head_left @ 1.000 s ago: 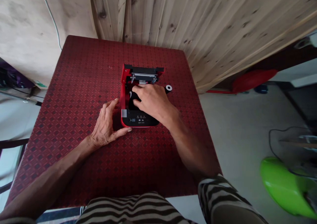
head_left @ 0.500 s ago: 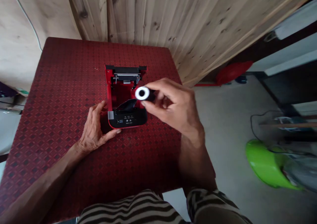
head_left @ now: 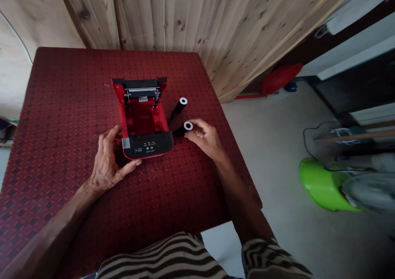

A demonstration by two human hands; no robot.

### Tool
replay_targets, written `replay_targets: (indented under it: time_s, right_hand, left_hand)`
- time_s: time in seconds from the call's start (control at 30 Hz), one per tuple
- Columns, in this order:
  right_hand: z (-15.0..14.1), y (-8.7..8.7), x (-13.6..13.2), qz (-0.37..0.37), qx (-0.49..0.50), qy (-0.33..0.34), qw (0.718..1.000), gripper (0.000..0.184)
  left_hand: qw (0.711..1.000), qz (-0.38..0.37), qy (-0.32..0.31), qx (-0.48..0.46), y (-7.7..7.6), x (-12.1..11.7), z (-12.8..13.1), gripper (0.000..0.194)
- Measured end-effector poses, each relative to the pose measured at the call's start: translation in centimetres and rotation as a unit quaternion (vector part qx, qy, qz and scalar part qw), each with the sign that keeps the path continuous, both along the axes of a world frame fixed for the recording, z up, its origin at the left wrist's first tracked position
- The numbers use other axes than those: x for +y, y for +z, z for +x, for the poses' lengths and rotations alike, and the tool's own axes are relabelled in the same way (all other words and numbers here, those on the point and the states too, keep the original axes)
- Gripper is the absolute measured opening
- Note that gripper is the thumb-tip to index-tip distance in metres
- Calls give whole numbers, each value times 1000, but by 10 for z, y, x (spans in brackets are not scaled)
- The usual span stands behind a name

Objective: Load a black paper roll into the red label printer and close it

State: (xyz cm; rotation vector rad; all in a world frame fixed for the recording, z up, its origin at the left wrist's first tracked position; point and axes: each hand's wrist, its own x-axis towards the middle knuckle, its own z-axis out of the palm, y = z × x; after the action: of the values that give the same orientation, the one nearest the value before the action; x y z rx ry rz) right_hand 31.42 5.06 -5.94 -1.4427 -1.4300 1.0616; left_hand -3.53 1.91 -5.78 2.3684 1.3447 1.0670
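A small red and black receipt printer (head_left: 148,145) stands on the table with its lid raised, its red paper bay bare inside. My left hand (head_left: 106,161) is wrapped about its front left corner, fingers along the side and thumb along the front edge. To the printer's right, a dark paper roll (head_left: 180,130) with a white end stands upright, and my right hand (head_left: 204,138) pinches its top between thumb and fingers. A second dark paper roll (head_left: 179,107) stands just behind it, untouched.
The red patterned table (head_left: 70,89) meets a wooden plank wall (head_left: 173,15) at the back. Beyond its right edge, a green plastic tub (head_left: 317,184) and a red object (head_left: 280,78) are on the floor. A cable (head_left: 305,135) lies near the tub.
My right hand has carried the paper roll from above the printer's bay down to the table on the right. The second roll has come into view. My left hand stays at the printer.
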Motion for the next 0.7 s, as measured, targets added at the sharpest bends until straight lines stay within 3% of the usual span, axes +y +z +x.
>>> replay_targets:
  time_s: [0.1,0.23,0.37,0.47,0.6,0.7]
  right_hand:
    - [1,0,-2,-5,-6,4,1000,43]
    - [16,16,-8,-35,-27,36,998,57]
    - [38,31,5,12,-42,-20,999,40]
    - [39,26,36,71,-81,-57,992,40]
    - [18,8,78,60,-145,6,988,63]
    - [3,1,91,67,-161,34,984,46]
  left_hand:
    - [1000,-10,2,-1,1,0,0,104]
    - [1000,-9,-1,-1,1,0,-1,104]
    - [1000,-11,0,6,0,0,-2,107]
    - [1000,-6,-2,7,1,1,-2,107]
    - [1000,0,8,8,0,1,-1,106]
    - [1000,-7,11,13,0,0,-2,104]
